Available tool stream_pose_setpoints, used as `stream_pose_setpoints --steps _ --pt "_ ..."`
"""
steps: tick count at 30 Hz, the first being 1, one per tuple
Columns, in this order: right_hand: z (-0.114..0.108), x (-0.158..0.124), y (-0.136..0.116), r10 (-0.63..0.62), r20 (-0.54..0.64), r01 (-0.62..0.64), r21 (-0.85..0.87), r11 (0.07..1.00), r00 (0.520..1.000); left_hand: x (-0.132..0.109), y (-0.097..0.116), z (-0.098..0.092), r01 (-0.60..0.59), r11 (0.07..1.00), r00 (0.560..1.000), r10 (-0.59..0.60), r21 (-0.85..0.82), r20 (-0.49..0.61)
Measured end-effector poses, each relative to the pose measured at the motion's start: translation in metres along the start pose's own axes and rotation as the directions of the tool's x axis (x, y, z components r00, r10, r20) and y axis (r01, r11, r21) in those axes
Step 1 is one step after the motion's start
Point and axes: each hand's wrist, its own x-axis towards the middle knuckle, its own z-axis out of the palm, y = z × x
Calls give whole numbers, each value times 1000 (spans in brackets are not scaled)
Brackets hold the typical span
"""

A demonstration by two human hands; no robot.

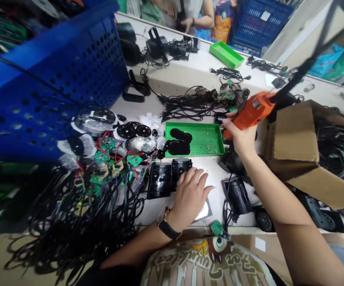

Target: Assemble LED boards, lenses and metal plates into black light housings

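Right hand (241,137) clamped on orange tool (253,111), left hand (188,194), fingers apart, by black casing (178,167), near tabletop's (156,211) front edge

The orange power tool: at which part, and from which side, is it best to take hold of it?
Probably around the thick middle of the orange power tool, coming from the wearer's side, where the right hand grips it. The body slants, and its black cable leaves from the upper end, so that end seems better left free.
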Motion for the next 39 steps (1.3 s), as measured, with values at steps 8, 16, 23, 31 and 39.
stream_pose_setpoints --steps 8,16,23,31,39 --pt "0 -36 10 119 47 -126 200 972 992 23 -24 16 47 992 997 -53 116 49" --pt "7 -43 14 106 45 -113 180 977 993 20 -21 18 58 989 990 -74 135 117" --pt "17 -39 6 130 80 -143 181 973 988 21 -19 16 85 985 987 -104 148 126" --pt "14 -49 4 143 141 -167 178 970 980 20 -19 10 174 977 979 -185 121 88" --pt "0 -68 1 132 160 -166 225 960 978 22 -19 10 268 951 961 -276 152 33"
